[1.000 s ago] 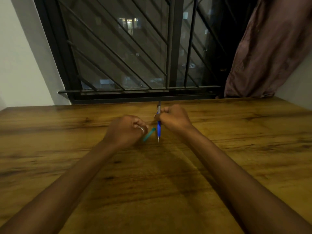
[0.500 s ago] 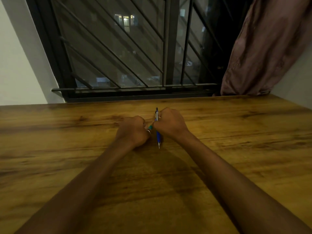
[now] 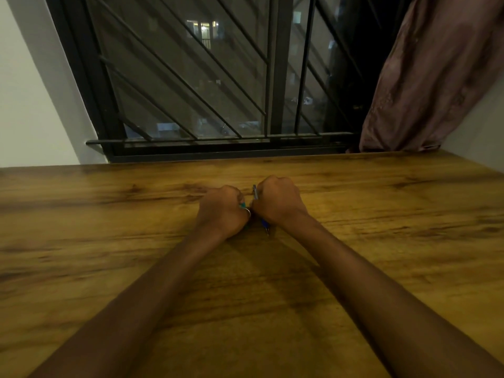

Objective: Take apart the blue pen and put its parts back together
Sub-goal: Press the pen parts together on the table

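My right hand point(image 3: 276, 203) grips the blue pen point(image 3: 265, 224), which stands nearly upright with its tip down close to the table and its grey top point(image 3: 255, 192) sticking out above my fingers. My left hand point(image 3: 222, 211) is curled beside it, knuckles touching the right hand, and holds a small teal pen part point(image 3: 242, 205), of which only a sliver shows between the fingers. A ring sits on a finger of the left hand. Most of the pen barrel is hidden inside my right fist.
The wooden table point(image 3: 381, 241) stretches wide on all sides of my hands. Behind its far edge is a barred window point(image 3: 218, 91), with a brown curtain point(image 3: 425, 77) hanging at the back right.
My left hand has moved right until it meets the right hand, and the teal part that stuck out is now almost hidden. The pen stays upright in my right hand.
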